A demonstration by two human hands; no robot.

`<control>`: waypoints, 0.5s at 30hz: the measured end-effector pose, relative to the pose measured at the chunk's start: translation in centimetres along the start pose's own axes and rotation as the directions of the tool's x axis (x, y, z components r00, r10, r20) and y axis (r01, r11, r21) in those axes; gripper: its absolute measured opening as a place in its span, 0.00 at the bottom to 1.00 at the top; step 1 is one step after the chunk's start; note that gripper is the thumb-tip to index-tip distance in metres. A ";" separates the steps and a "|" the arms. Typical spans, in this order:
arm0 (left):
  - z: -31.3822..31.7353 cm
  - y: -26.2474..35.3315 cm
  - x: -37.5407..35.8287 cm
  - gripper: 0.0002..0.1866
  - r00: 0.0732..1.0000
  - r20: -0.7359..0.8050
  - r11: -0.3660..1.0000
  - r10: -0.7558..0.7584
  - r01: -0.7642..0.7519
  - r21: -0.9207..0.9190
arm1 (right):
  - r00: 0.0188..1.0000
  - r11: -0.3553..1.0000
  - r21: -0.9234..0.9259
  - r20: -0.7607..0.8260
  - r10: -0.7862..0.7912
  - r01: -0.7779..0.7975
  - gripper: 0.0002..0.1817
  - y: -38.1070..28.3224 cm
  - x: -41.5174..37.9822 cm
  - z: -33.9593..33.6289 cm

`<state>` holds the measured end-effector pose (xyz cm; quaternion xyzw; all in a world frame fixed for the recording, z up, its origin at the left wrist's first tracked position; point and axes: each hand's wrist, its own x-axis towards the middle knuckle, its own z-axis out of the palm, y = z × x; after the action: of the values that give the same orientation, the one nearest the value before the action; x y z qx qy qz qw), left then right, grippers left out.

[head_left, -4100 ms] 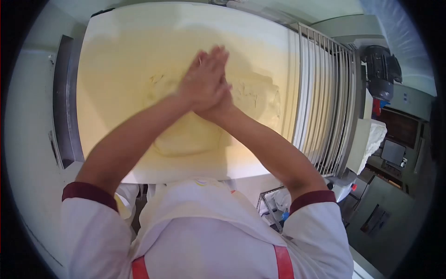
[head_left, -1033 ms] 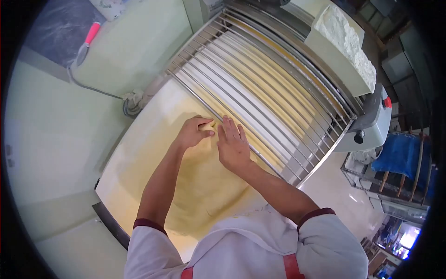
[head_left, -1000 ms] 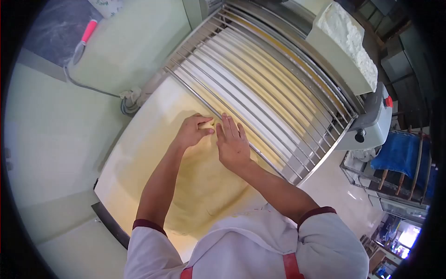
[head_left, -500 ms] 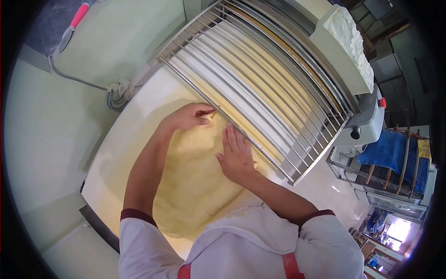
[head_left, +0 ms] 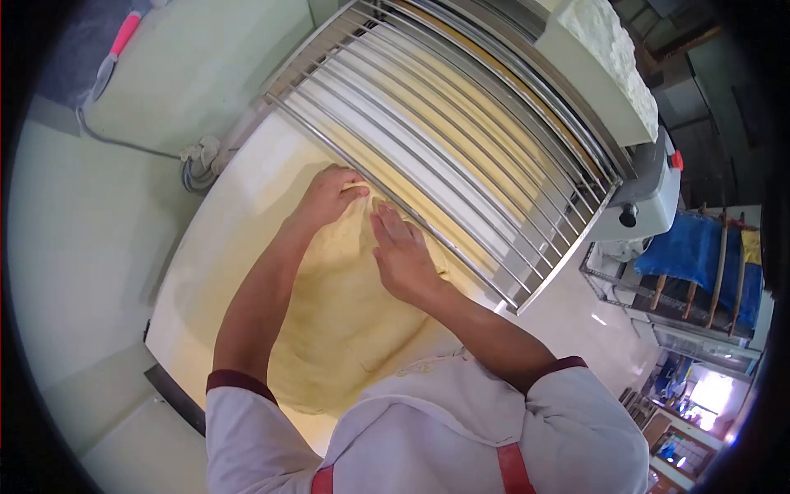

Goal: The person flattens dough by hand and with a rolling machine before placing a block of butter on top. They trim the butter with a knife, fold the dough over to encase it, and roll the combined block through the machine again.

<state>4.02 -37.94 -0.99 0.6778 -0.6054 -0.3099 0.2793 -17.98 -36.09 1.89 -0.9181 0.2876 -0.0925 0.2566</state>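
Observation:
A large sheet of pale yellow dough lies on the white bed of a dough sheeter, its near end partly hidden by my apron. At its far edge, just before the metal bar guard, my left hand is closed with thumb and fingers on a raised lip of the dough. Close beside it, my right hand lies on the dough with its fingers stretched out toward the guard.
More yellow dough shows beneath the guard bars. A bin of white flour sits on top of the machine, with a red button beside it. At right, a rack holds wooden rods and blue cloth. A cable hangs at left.
My right hand has slid left along the dough, closer to my left hand. The left fingers have closed on the dough's far edge. The view has shifted slightly.

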 end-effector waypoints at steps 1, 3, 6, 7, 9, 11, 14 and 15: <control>-0.2 0.8 -0.3 0.18 0.997 -0.025 0.995 0.073 -0.071 0.073 | 0.999 0.998 0.059 -0.025 -0.030 0.032 0.35 0.7 -1.1 -0.8; -0.1 2.5 -2.0 0.23 0.974 -0.050 0.957 0.222 -0.207 0.205 | 0.998 0.991 0.120 0.001 -0.058 0.057 0.33 2.3 -5.4 -2.1; 2.1 6.3 -4.2 0.27 0.933 0.155 0.808 0.326 -0.360 0.467 | 0.993 0.975 0.202 -0.051 0.106 -0.094 0.32 3.8 -10.5 -1.8; 3.0 7.0 -4.2 0.27 0.925 0.181 0.821 0.335 -0.381 0.425 | 0.978 0.958 0.229 -0.081 0.193 -0.170 0.32 4.2 -11.1 -1.4; 4.9 8.0 -4.3 0.28 0.904 0.234 0.844 0.358 -0.421 0.332 | 0.952 0.946 0.218 -0.139 0.272 -0.239 0.31 4.9 -10.0 -0.3; 6.0 7.7 -3.7 0.20 0.926 0.154 0.871 0.345 -0.377 0.316 | 0.937 0.925 0.341 -0.236 0.259 -0.170 0.30 6.4 -7.7 0.1; 6.9 7.3 -3.6 0.13 0.944 0.102 0.889 0.313 -0.328 0.318 | 0.930 0.883 0.376 -0.116 0.348 -0.283 0.22 6.6 -6.6 0.7; 7.0 7.2 -3.6 0.12 0.945 0.082 0.893 0.318 -0.327 0.309 | 0.926 0.885 0.372 -0.141 0.351 -0.279 0.21 6.5 -6.7 1.1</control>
<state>-6.19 -35.19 0.18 0.5995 -0.7554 -0.1672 0.2048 -26.28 -36.33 -2.60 -0.7850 0.4376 -0.1923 0.3941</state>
